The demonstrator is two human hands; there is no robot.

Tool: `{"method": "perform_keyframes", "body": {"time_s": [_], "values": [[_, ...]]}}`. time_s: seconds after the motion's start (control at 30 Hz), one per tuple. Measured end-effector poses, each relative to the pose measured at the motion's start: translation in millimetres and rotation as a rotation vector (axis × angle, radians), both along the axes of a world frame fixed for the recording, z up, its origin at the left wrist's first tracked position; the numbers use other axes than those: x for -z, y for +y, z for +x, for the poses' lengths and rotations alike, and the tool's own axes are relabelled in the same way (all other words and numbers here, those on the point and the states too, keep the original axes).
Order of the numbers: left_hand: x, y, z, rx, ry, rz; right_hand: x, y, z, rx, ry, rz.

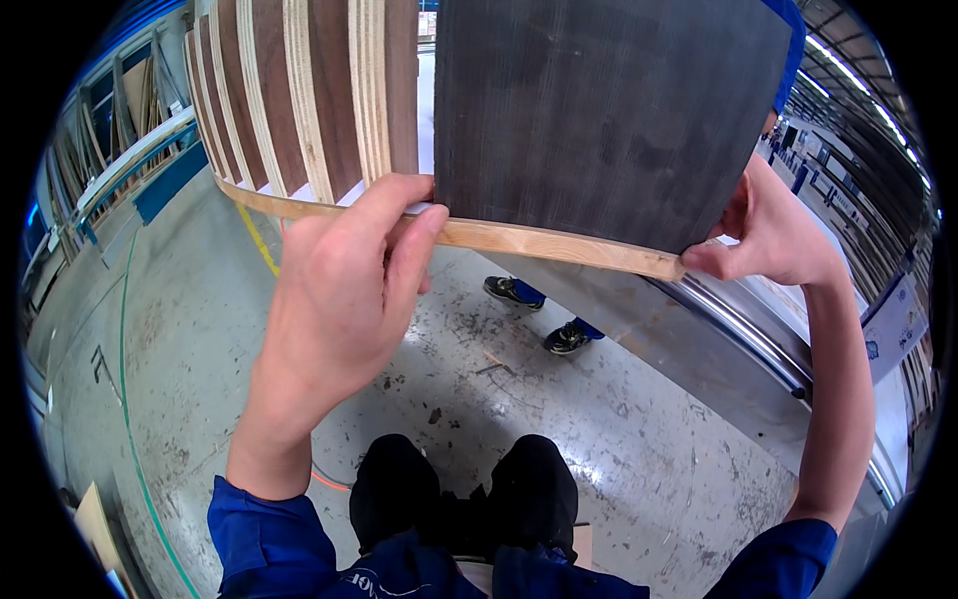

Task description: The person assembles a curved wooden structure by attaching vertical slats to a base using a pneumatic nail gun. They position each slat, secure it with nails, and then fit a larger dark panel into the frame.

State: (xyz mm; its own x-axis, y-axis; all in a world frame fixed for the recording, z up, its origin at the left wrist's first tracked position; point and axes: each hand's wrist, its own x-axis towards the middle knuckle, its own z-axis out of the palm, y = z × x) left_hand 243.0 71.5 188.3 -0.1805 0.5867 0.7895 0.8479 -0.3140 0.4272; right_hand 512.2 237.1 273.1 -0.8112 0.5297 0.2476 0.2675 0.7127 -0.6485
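Panel: a dark-faced board [609, 120] with a pale plywood edge [559, 245] is held up at chest height, above the floor and in front of the person.
Left hand: the left hand [339, 299] is closed on the panel's lower left corner, fingers laid along the pale edge, thumb hidden behind.
Right hand: the right hand [773, 235] is pinched on the lower right corner, thumb and fingertips meeting at the edge.
Hands: set well apart, one at each end of the lower edge.
Stack: upright boards [299, 100] with walnut-brown faces and pale cores are stood just left of the panel, their lower ends on a pale strip.
Floor: grey concrete [599, 419], scuffed, with a yellow line [261, 245] and a green line [125, 379].
Bystander: another person's shoes [539, 314] are seen beyond the panel.
Handling, as judged: the edge is best kept level, both grips held even, the dark face left untouched, and the panel kept clear of the stack.
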Motion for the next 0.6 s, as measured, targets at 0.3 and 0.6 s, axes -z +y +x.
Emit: {"method": "perform_keyframes", "body": {"time_s": [0.3,0.6], "values": [[1.7,0.2,-0.7,-0.023,0.042,0.024,-1.0,-1.1,-0.7,-0.007,-0.007,-0.015],[0.9,1.1,-0.8,-0.028,0.044,0.02,3.3,4.1,0.9,-0.023,0.026,-0.023]]}}
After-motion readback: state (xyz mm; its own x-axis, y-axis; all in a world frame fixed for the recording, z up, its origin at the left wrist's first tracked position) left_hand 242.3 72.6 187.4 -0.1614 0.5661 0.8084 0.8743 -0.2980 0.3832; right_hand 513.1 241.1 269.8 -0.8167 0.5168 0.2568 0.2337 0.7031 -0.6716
